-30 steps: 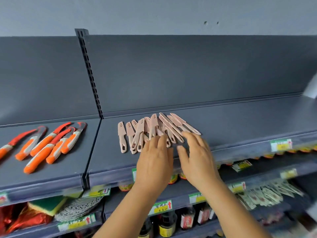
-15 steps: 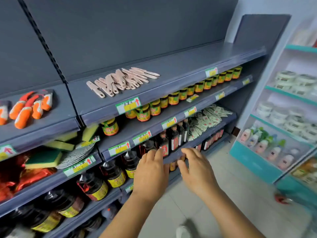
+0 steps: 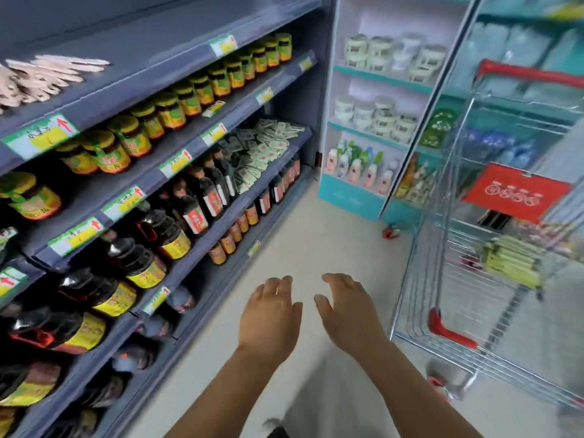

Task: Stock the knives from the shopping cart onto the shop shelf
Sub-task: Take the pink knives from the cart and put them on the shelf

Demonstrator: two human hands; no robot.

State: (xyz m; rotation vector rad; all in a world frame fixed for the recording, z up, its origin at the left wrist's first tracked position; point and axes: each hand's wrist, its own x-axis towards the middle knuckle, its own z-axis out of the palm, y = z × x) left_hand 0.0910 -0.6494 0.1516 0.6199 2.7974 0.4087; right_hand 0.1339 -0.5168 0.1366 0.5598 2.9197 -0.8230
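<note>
The person has turned away from the shelf to their right: a second ago both hands were laid over the pile of pale pink knives, and now those hands hang out in front over the bare floor, well apart from the shelf. The left hand (image 3: 268, 314) is empty, fingers relaxed and spread. The right hand (image 3: 344, 308) is likewise empty and loosely spread, just beside the left, with nothing between them.

The pink knives (image 3: 47, 75) lie where they were put, in a loose overlapping fan on the top grey shop shelf (image 3: 177, 55), at the far upper left of the view. Below them run rows of sauce jars (image 3: 177, 105) and dark bottles (image 3: 196, 203).

The shopping cart (image 3: 493, 248) has come into sight on the right, a wire basket with a red handle. Blurred yellow-green packets (image 3: 512, 260) lie inside it; whether more knives lie there cannot be told.

One batch looks stocked, and the empty hands appear bound for the cart to fetch the next.
</note>
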